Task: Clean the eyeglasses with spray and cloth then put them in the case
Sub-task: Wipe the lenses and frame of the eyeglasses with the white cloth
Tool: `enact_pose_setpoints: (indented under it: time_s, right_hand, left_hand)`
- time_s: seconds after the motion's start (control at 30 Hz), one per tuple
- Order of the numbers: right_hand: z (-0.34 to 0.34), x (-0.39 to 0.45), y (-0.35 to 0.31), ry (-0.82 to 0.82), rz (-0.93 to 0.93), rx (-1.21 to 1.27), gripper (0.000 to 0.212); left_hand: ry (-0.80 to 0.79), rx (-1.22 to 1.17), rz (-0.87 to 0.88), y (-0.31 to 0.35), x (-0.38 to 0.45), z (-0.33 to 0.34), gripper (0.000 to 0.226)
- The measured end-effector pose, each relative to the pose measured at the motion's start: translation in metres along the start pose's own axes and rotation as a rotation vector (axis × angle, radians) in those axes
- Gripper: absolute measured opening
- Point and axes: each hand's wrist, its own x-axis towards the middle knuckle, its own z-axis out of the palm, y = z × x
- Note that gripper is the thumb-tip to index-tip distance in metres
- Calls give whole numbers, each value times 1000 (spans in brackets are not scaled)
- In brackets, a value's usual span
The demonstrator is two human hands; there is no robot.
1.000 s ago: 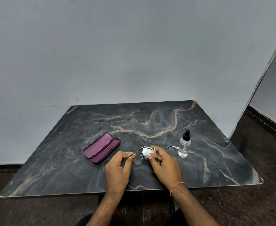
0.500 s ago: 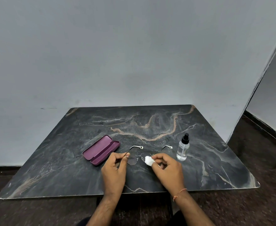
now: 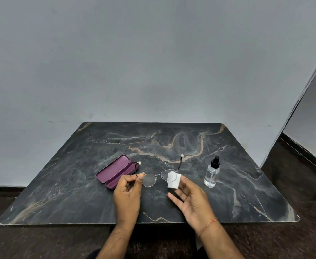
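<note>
Thin-framed eyeglasses (image 3: 150, 180) hang just above the dark marble table (image 3: 75, 184), temples unfolded and pointing away from me. My left hand (image 3: 128, 193) pinches the frame at its left hinge. My right hand (image 3: 191, 200) is turned palm up with fingers spread, and a small white cloth (image 3: 173, 181) is held between its thumb and fingers against the right lens. An open purple case (image 3: 114, 171) lies left of the glasses. A clear spray bottle (image 3: 212, 174) with a black cap stands to the right.
The table's front edge (image 3: 78, 223) runs just below my wrists. A grey wall stands behind the table. Dark floor shows around the table on the right and in front.
The glasses have been raised and turned, so the temples now point away and up. My right hand has opened out palm up, with the cloth still on the right lens.
</note>
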Motion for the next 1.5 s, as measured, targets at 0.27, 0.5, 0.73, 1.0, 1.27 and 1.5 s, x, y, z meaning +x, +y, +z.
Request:
enact_pose_setpoints:
  time_s: [0.27, 0.5, 0.73, 1.0, 1.27, 1.5]
  right_hand:
    - [7, 4, 8, -103, -62, 147, 51]
    - [2, 3, 8, -211, 14, 130, 32]
    - [-1, 4, 0, -87, -23, -32, 46]
    - [5, 9, -7, -117, -77, 72, 50]
    - [0, 9, -15, -237, 85, 32, 49]
    - [-9, 18, -31, -175, 13, -133, 54]
  left_hand:
    - [-45, -54, -20, 3, 0, 1, 7]
    - [-54, -87, -50, 4, 1, 1, 21]
    - [-24, -81, -43, 0, 1, 0, 16]
    - [-61, -57, -32, 0, 1, 1, 19]
    - [-35, -93, -23, -3, 4, 1, 6]
    - [32, -20, -25, -9, 4, -1, 15]
